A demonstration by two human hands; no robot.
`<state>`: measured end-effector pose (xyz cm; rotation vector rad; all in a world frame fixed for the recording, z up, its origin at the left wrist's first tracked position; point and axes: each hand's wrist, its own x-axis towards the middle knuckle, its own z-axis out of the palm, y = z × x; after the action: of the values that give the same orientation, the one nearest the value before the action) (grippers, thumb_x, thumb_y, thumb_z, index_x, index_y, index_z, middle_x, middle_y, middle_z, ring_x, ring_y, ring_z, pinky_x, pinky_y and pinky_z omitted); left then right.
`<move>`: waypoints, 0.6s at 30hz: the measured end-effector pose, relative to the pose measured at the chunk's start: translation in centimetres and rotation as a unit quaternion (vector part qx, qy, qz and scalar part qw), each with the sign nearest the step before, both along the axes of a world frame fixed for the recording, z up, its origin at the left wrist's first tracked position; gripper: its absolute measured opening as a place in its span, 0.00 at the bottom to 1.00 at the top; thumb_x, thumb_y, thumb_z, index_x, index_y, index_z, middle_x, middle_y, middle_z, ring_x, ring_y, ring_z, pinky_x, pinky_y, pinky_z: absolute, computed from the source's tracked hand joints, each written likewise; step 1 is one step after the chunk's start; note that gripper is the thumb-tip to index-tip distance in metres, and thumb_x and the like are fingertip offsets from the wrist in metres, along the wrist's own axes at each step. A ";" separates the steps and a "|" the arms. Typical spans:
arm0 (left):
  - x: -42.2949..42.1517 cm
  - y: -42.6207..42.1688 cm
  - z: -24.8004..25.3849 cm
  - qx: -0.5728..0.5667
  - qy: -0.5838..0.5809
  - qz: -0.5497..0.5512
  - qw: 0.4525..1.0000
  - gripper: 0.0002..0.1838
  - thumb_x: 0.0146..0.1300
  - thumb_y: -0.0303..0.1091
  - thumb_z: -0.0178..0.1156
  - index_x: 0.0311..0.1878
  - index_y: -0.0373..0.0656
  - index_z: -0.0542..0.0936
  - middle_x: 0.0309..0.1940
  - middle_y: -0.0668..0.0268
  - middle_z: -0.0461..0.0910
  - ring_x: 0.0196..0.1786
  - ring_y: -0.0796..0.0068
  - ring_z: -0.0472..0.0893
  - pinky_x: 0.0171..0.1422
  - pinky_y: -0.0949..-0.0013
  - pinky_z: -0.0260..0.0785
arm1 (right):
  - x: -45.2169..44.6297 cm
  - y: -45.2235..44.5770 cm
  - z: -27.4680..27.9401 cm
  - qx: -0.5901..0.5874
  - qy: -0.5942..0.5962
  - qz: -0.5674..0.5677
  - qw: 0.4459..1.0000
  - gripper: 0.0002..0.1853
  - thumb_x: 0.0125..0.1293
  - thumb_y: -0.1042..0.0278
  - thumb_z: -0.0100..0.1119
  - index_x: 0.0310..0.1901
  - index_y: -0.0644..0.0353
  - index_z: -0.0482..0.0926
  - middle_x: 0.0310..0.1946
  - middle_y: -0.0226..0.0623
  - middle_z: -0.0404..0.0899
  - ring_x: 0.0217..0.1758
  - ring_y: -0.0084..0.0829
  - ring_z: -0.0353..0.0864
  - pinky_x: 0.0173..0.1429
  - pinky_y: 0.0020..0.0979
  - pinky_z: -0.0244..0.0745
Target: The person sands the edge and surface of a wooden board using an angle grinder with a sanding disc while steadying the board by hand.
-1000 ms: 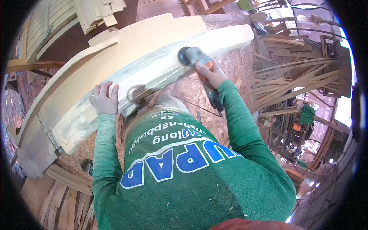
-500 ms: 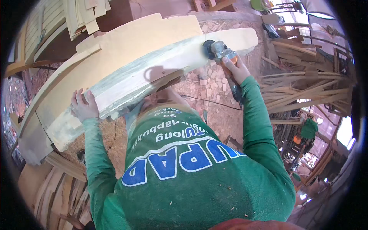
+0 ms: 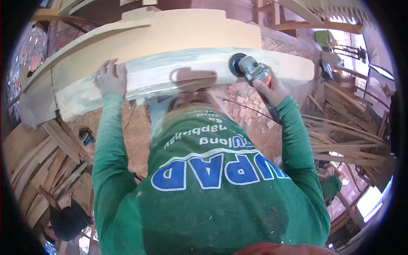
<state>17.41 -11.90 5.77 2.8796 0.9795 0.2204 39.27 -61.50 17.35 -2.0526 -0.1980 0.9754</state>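
My right hand is wrapped around an angle grinder with a round dark sanding disc at its front. The disc is at the long pale curved workpiece, over its right half; whether it touches the surface I cannot tell. My left hand lies on the left part of the workpiece, fingers extended over the surface and holding nothing. Grey-white dusty patches run along the near band of the piece. A shadow of the grinder or arm falls on its middle.
A dark cord trails from near the grinder. Wood offcuts and sawdust cover the ground. Stacked wood strips stand at the right, more boards at the left. Another power tool lies on the ground. Another person is at lower left.
My view has turned, so the workpiece appears more level and further right. The grinder stays near the right half of the piece. Another person has come into view at lower left.
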 end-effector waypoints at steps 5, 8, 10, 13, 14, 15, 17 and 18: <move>-0.4 0.6 -0.5 -0.035 -0.033 -0.001 0.999 0.21 0.75 0.58 0.60 0.62 0.60 0.86 0.65 0.65 0.81 0.71 0.56 0.76 0.77 0.41 0.61 | -5.0 10.1 0.2 0.003 -0.043 0.065 0.997 0.46 0.69 0.49 0.76 0.78 0.67 0.64 0.60 0.50 0.85 0.63 0.36 0.86 0.68 0.37 0.80; -0.8 1.0 -0.9 -0.061 -0.061 -0.016 0.996 0.20 0.75 0.58 0.59 0.61 0.62 0.86 0.63 0.66 0.82 0.70 0.58 0.76 0.76 0.41 0.61 | -8.0 16.4 0.5 -0.010 -0.056 0.091 0.994 0.48 0.67 0.46 0.77 0.78 0.68 0.65 0.61 0.54 0.85 0.64 0.39 0.87 0.69 0.38 0.80; -1.0 1.4 -1.0 -0.083 -0.091 -0.029 0.992 0.18 0.75 0.56 0.61 0.60 0.62 0.86 0.61 0.66 0.83 0.69 0.58 0.77 0.74 0.43 0.63 | -10.0 20.3 -0.2 -0.016 -0.057 0.108 0.992 0.51 0.67 0.40 0.75 0.78 0.69 0.65 0.60 0.58 0.86 0.65 0.45 0.87 0.70 0.39 0.79; -2.2 3.6 -1.8 -0.082 -0.125 -0.046 0.988 0.18 0.75 0.57 0.60 0.61 0.64 0.86 0.63 0.68 0.81 0.69 0.60 0.77 0.74 0.40 0.61 | -12.4 25.7 -0.5 -0.014 -0.074 0.138 0.988 0.52 0.67 0.36 0.73 0.78 0.69 0.64 0.60 0.60 0.85 0.66 0.48 0.87 0.71 0.41 0.79; -3.0 4.8 -1.7 -0.049 -0.113 -0.045 0.991 0.18 0.75 0.57 0.61 0.61 0.64 0.86 0.64 0.69 0.81 0.70 0.61 0.76 0.74 0.39 0.60 | -13.1 27.4 -0.5 -0.017 -0.078 0.149 0.986 0.53 0.67 0.35 0.73 0.79 0.69 0.64 0.60 0.61 0.85 0.66 0.49 0.86 0.71 0.41 0.78; -3.8 6.0 -1.6 -0.018 -0.101 -0.046 0.994 0.19 0.75 0.58 0.61 0.62 0.64 0.86 0.64 0.70 0.80 0.70 0.61 0.76 0.74 0.38 0.60 | -13.7 29.0 -0.5 -0.021 -0.083 0.158 0.984 0.53 0.67 0.35 0.72 0.79 0.69 0.64 0.60 0.62 0.85 0.67 0.50 0.86 0.71 0.42 0.78; -6.7 10.7 -3.0 0.024 -0.076 0.038 0.996 0.22 0.75 0.61 0.60 0.63 0.64 0.85 0.66 0.67 0.78 0.71 0.61 0.75 0.73 0.37 0.60 | -14.8 31.8 -0.5 -0.029 -0.090 0.177 0.980 0.54 0.67 0.33 0.71 0.79 0.69 0.63 0.60 0.64 0.84 0.67 0.52 0.86 0.72 0.43 0.78; -8.0 12.8 -2.9 0.056 -0.047 0.083 0.994 0.22 0.75 0.61 0.60 0.64 0.64 0.85 0.66 0.65 0.79 0.71 0.60 0.75 0.73 0.36 0.61 | -15.0 32.7 -0.4 -0.032 -0.093 0.184 0.978 0.55 0.66 0.32 0.71 0.80 0.69 0.63 0.60 0.65 0.84 0.66 0.53 0.86 0.71 0.43 0.78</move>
<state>9.43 0.85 2.86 2.8549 1.2278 0.4311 24.28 -28.83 16.95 -2.2133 -0.6735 1.0171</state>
